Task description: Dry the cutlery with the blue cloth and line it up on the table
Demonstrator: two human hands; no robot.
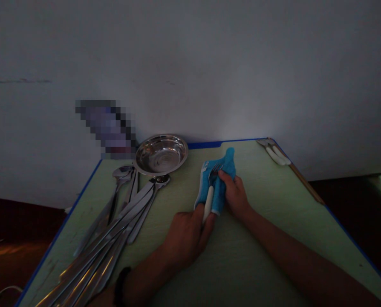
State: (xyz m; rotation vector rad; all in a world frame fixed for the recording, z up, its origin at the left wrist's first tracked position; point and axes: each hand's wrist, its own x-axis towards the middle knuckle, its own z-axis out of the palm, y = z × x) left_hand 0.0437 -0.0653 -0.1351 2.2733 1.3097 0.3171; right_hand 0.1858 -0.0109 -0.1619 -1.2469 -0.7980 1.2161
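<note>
Cutlery [109, 233] lies in a loose, overlapping heap along the left side of the green table [267, 264], long handles toward the person, with a spoon [122, 172] at the far left end and what look like knife blades among the rest. Behind it, near the wall [209, 68], a pixelated patch [107, 128] hides whatever is there. Next comes a shiny metal bowl [161, 157], upright at the back of the table, just beyond the heap's far ends; whether they touch is unclear.

Right of the heap, the left hand [187, 236], a dark band [122, 285] on its wrist, grips the white handle of a fork [209, 194] between thumb and fingers. The fork points away from the person, its tines against a blue cloth [201, 183] that spreads beneath and around it. The right hand [237, 194] pinches the cloth beside the tines, thumb and fingers closed on the fabric. Well apart, two white-handled forks [275, 154] lie side by side at the far right corner, near a brown strip [305, 184] along the edge.
</note>
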